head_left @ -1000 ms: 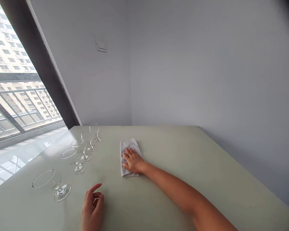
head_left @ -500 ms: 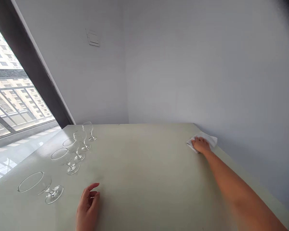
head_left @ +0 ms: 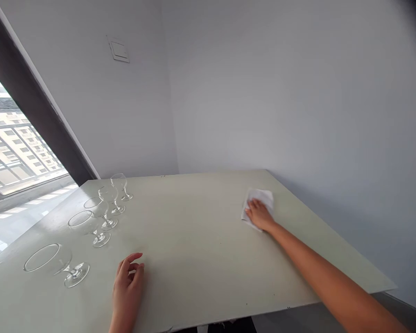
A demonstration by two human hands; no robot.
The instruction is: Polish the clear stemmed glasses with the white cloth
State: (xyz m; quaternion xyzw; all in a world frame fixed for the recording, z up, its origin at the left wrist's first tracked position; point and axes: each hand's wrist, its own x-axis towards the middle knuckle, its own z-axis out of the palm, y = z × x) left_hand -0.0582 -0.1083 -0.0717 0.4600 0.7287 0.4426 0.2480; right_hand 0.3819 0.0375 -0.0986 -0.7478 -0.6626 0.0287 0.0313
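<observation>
My right hand [head_left: 259, 215] presses a folded white cloth [head_left: 265, 196] down on the pale tabletop [head_left: 190, 226], toward its right side. The cloth shows around the fingers; its part under the palm is hidden. My left hand [head_left: 127, 287] rests near the front of the table, fingers loosely curled and apart, with nothing in them. To its left stands the closest of several clear stemmed glasses [head_left: 75, 274]. They form a row running back along the table's left side, upright, and neither hand touches them.
Grey walls [head_left: 235, 92] meet in a corner behind the table, and the right wall runs beside its edge. A light switch [head_left: 119, 50] is on the left wall. At the far left is a dark-framed window [head_left: 17, 143] with railings outside. The table's front edge shows below.
My right hand has slid the cloth left across the tabletop, away from the right edge. The view has shifted, bringing the front edge into sight. My left hand keeps its place and loose curl.
</observation>
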